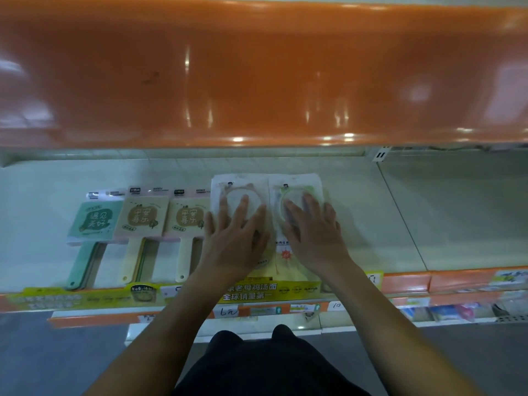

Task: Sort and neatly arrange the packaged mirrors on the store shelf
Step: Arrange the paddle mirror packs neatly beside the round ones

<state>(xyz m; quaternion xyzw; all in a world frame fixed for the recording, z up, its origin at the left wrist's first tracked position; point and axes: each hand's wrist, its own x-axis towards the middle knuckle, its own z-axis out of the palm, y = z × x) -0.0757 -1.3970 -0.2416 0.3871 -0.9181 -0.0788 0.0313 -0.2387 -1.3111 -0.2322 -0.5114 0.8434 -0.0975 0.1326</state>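
Two bagged mirrors lie side by side at centre frame on the pale shelf (371,218): the pink one (228,190) and the green one (294,187). My left hand (234,238) presses flat on the pink, fingers spread; my right hand (311,232) lies the same way on the green, neither gripping. I judge these packs light, stiff in the frame, slick in their plastic film and breakable, so I would slide them by the bag edges, not the glass. Left of centre, three handled mirrors (143,221) lie in a row, apparently stacks. The yellow strip (251,292) fronts the shelf; an orange shelf (257,75) fills the top.
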